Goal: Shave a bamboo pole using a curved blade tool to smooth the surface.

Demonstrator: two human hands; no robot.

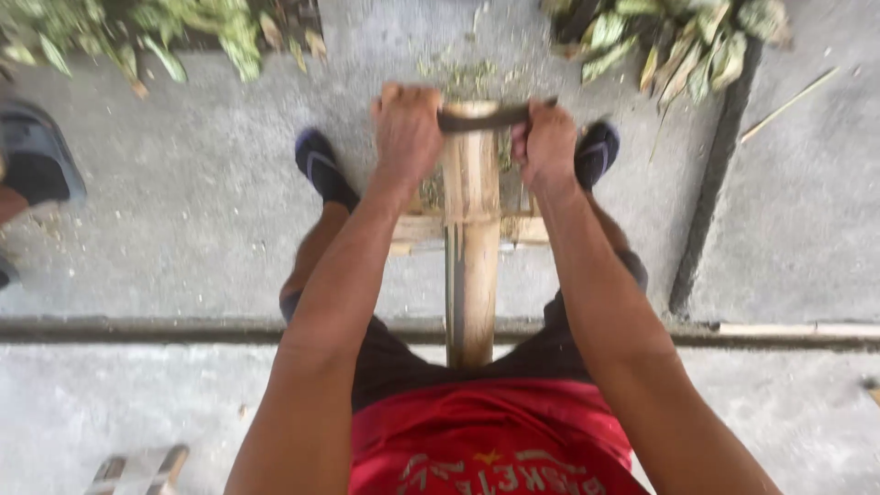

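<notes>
Gripping a dark blade (484,117) at both ends, person seated over an upright bamboo pole (472,238), blade laid across the pole's top end. Left edge: another person's shoe (37,156) on the concrete floor (183,220), leaf litter (137,37) along the top. Left hand (406,133) fisted, fingers wrapped tight on the blade's left end. Pole runs between the knees, feet in dark shoes (323,167) either side, a short wooden crosspiece (412,229) behind it. Right hand (547,147) fisted too, fingers shut around the blade's right end. More leaves (669,41) top right, thin stick (788,105) on floor. Step looks like splitting or shaving the pole from the top; next move probably calls for even downward pressure from both hands, blade kept centred.
</notes>
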